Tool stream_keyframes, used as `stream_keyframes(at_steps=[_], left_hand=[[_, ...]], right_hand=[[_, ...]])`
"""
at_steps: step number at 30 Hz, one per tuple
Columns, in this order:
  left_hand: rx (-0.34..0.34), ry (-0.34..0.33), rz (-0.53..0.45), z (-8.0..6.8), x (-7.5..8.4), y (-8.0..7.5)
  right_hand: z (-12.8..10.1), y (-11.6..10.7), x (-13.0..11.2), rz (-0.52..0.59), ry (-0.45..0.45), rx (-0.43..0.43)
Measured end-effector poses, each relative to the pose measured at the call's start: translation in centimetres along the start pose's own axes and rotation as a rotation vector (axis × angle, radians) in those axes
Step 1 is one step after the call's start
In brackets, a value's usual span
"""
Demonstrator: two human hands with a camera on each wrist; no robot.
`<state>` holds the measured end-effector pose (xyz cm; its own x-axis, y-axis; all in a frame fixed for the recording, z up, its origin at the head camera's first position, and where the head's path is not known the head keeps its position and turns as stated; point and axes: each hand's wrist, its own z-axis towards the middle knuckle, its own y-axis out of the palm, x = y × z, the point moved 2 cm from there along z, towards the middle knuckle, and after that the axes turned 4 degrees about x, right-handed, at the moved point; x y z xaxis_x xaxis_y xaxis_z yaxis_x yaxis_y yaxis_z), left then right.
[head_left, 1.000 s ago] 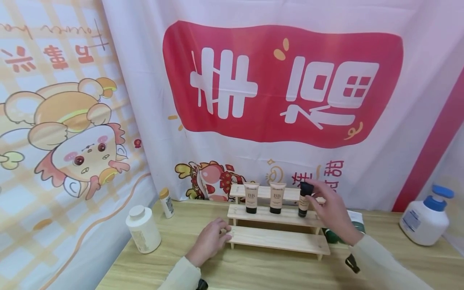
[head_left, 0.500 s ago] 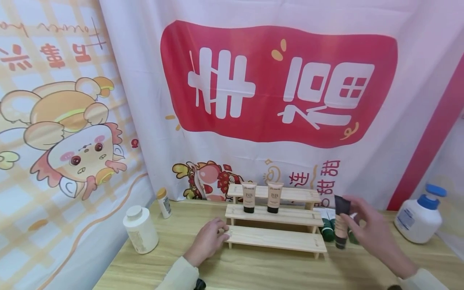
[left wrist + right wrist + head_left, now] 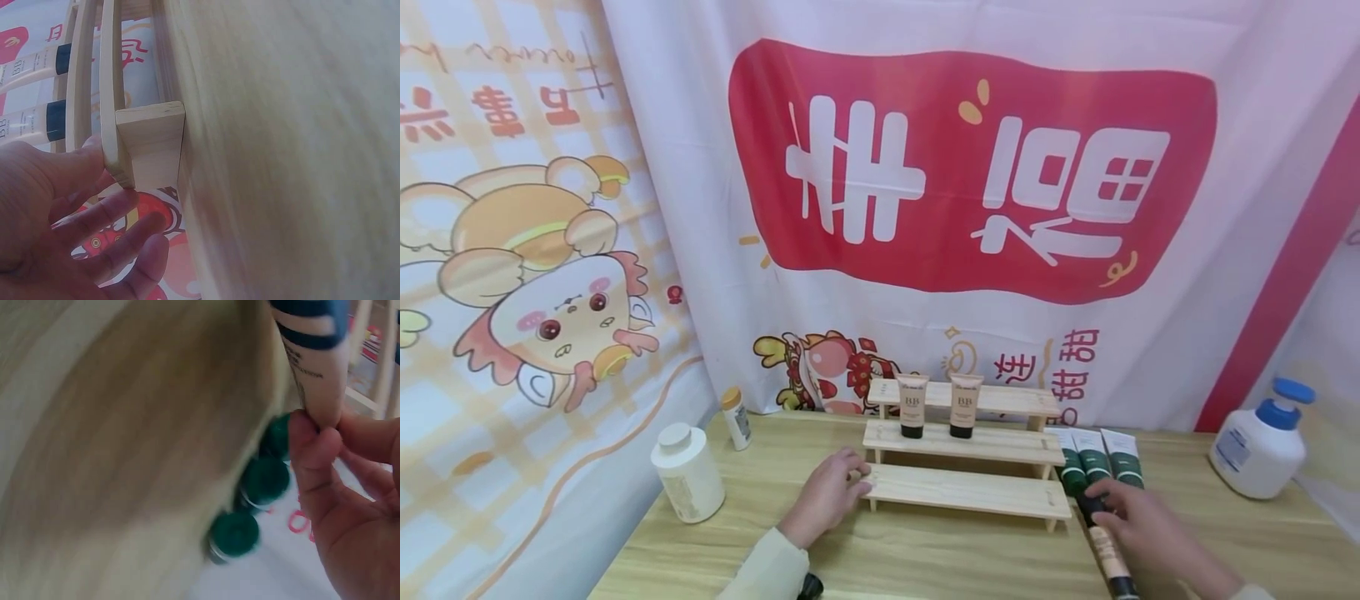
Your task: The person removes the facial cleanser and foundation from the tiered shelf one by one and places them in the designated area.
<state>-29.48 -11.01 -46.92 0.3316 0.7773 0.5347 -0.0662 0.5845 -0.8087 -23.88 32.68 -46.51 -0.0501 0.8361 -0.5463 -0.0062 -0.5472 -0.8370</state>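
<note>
While left hand (image 3: 825,498) steadies rack (image 3: 970,493), right hand (image 3: 1138,533) pinches tube (image 3: 1107,550)

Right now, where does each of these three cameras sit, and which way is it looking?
Head: worn on the head, looks forward and down at the wooden step rack, table and banner; both forearms show.
Left wrist: beside the left hand, faces the rack's end, fingers touching it.
Right wrist: by the right hand, which pinches a beige tube near green caps.
Head and left wrist views share the two BB tubes.
</note>
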Motion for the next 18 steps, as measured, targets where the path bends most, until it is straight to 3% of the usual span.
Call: stream_keyframes(at_steps=[5,15,18], left_hand=[[-0.002,0.01,-0.014,0.0,0.1,-0.4],[-0.007,0.009,-0.009,0.0,0.1,-0.5],[-0.01,0.011,-0.013,-0.1,0.1,-0.5]], right_hand=[[1.1,1.3,0.2,0.011,0.042,-0.033],[1.0,0.6,-0.3,-0.06,0.018,-0.059],[0.8,0.1,-0.8,-0.067,0.009,-0.026]])
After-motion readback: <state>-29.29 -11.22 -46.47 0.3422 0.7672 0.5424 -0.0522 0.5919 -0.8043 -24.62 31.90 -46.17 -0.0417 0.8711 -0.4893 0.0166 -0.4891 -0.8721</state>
